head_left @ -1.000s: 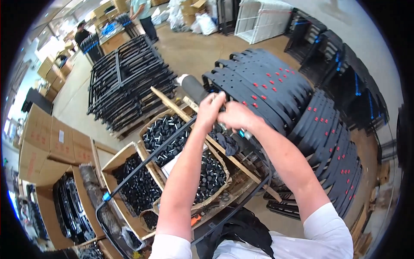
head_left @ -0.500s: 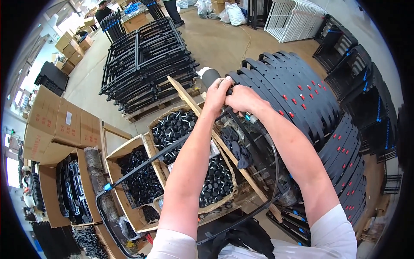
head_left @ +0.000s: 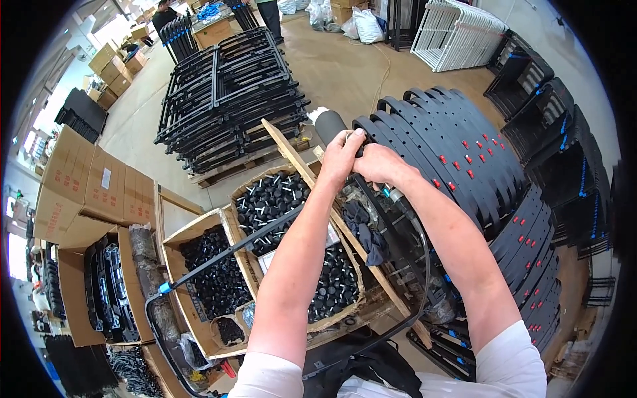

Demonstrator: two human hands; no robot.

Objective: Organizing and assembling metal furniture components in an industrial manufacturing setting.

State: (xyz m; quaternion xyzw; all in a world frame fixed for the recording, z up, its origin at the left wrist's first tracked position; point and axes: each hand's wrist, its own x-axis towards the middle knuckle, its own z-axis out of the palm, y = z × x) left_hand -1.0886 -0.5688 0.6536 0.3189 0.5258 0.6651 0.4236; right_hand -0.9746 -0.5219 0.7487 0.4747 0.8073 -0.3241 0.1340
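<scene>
My left hand is closed at the near end of a dark grey foam-like sleeve, which has something white at its far tip. Pressed against it, my right hand is closed on a tool mostly hidden in my palm; a teal and metal hose fitting and a black hose come out below. A black tubular frame with a blue clip reaches from under my hands to the lower left. Whether the sleeve sits on the frame cannot be made out.
Open cartons of black-headed bolts lie beneath my arms, beside a wooden board. Curved black panels with red pieces are stacked at right. Black frames on a pallet stand ahead. A person is far left.
The whole view has shifted slightly. My hands stay together at the sleeve, with a little more of it showing beyond my left hand.
</scene>
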